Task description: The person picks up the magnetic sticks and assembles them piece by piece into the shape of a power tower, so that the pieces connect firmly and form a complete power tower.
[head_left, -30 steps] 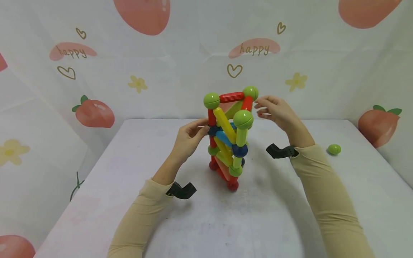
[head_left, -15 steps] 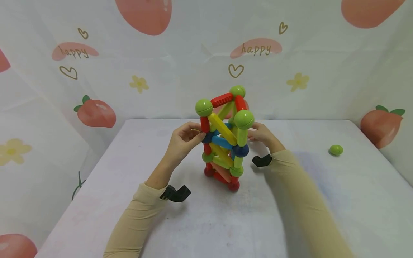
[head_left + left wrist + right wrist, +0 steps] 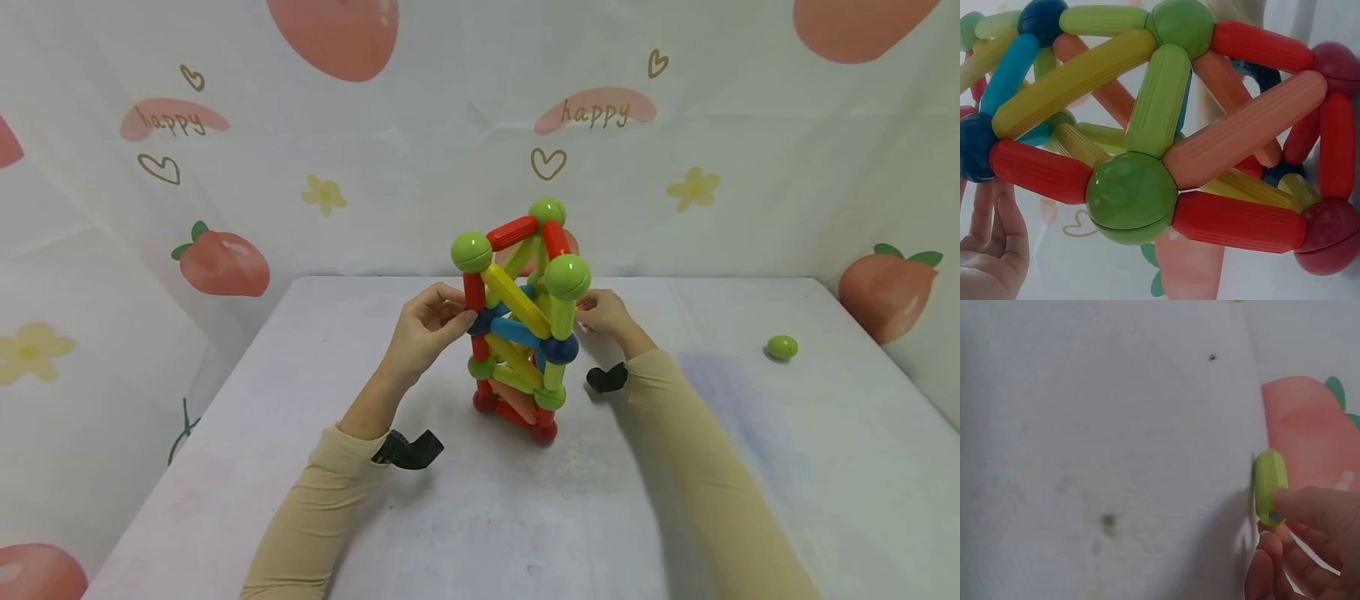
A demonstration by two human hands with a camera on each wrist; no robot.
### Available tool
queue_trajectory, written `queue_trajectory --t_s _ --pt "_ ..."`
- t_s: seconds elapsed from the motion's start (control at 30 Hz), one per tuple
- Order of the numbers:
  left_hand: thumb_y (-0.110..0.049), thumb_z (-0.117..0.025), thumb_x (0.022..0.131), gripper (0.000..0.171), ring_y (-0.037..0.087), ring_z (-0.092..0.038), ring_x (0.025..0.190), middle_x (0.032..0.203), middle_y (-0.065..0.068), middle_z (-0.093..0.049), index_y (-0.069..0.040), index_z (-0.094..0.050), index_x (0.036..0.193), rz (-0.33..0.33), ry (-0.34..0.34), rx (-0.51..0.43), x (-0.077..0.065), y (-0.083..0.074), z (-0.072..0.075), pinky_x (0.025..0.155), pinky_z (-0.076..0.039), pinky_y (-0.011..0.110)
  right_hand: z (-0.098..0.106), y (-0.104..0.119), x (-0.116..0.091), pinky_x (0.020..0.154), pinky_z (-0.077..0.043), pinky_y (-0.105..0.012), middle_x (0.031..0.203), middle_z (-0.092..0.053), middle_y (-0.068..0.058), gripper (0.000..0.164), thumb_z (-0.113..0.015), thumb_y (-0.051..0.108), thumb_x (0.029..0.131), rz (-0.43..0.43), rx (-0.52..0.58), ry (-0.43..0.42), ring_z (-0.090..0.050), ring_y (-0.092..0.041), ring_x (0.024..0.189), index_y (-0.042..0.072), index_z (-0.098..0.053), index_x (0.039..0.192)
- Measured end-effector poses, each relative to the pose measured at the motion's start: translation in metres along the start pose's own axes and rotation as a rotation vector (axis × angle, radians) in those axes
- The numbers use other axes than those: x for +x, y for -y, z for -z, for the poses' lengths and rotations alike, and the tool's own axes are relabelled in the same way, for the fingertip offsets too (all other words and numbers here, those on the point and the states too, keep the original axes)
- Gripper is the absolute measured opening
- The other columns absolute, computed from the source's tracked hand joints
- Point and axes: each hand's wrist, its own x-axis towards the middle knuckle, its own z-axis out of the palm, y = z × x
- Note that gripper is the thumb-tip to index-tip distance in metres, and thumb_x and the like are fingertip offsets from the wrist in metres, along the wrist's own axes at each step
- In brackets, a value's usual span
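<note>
A tall tower of magnetic balls and rods stands upright on the table in the head view, with green balls on top and red ones at its foot. My left hand pinches a dark blue ball on the tower's left side; in the left wrist view the fingers reach up to this ball. My right hand is at the tower's right, its fingertips partly hidden behind it. Seen from the right wrist, that hand pinches a short light green rod between thumb and fingers.
A loose green ball lies on the white table at the right. Behind the table hangs a white cloth printed with fruit, flowers and hearts. Black straps with mounts sit at both wrists.
My right hand has come down and left, from beside the top balls to the tower's middle. The tower has turned, its left side shifting left with my left hand.
</note>
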Motion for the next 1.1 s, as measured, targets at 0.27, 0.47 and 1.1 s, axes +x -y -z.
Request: queue_trajectory --t_s 0.27,0.47,1.1 --pt "-0.002 -0.057 0.088 0.023 0.008 -0.056 0.086 0.094 -0.009 -0.058 -0.025 -0.057 0.093 -0.015 0.011 -0.031 -0.001 0.001 -0.001 0.08 -0.052 0.016 0.038 0.022 -0.025 0.079 -0.047 -0.018 0.123 -0.053 -0.021 0.046 -0.052 0.023 0.094 0.04 0.185 -0.058 -0.054 -0.024 0.104 -0.005 -0.048 0.13" --pt "-0.006 -0.065 0.085 0.02 0.007 -0.058 0.082 0.093 -0.01 -0.06 -0.023 -0.058 0.092 -0.087 0.069 -0.095 -0.002 0.002 -0.007 0.078 -0.052 0.016 0.077 0.063 -0.069 0.072 -0.048 -0.011 0.093 -0.059 0.009 0.031 -0.057 0.017 0.091 0.233 0.492 -0.224 -0.053 -0.005 0.083 0.002 -0.058 0.119" --pt "-0.012 -0.072 0.081 0.023 0.004 -0.059 0.082 0.092 -0.01 -0.057 -0.007 -0.053 0.092 -0.13 0.093 -0.119 -0.003 0.003 -0.035 0.08 -0.049 0.015 0.08 0.14 -0.175 0.086 -0.044 -0.016 0.097 -0.065 0.013 0.031 -0.069 -0.015 0.069 1.079 0.126 -0.396 -0.056 -0.004 0.092 -0.005 -0.067 0.098"
